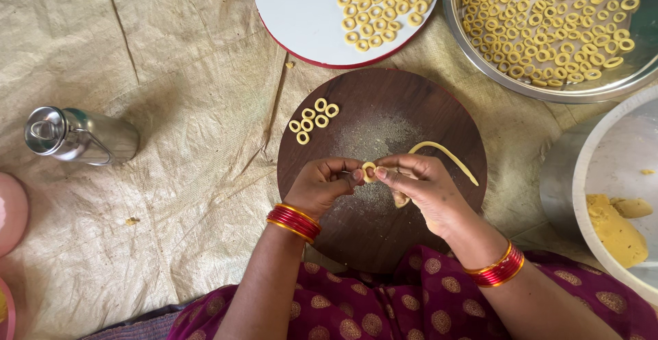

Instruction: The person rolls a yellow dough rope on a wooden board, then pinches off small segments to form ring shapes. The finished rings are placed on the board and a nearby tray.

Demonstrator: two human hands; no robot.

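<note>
**Dough ring pinched between both hands over the round board**

Both hands meet above the middle of the dark round wooden board (384, 168). The left hand (321, 188) and the right hand (423, 190) each pinch the same small dough ring (369, 170) between thumb and fingertips, so both grips are closed on it from opposite sides, left and right of the ring. The ring sits just off the board's centre, raised slightly above it as far as this view lets one judge.

From the right hand a thin dough strand (445, 153) runs away toward the board's right edge, curving up and then down; its long axis lies roughly left to right, tail pointing away from the ring. The right hand is the nearer one to the strand and appears to hold its near end as well.

On the board's upper left lies a small cluster of finished rings (312, 118), well apart from the hands, with bare floured wood between. Beyond the board's far edge stands a white round plate (295, 11) carrying more rings, and to its right a steel tray (548, 90) full of them. To the right of the board a white bowl (596, 155) holds a lump of yellow dough (613, 230). Far left of the board a steel bottle (82, 136) lies on the woven floor mat (171, 73).
</note>
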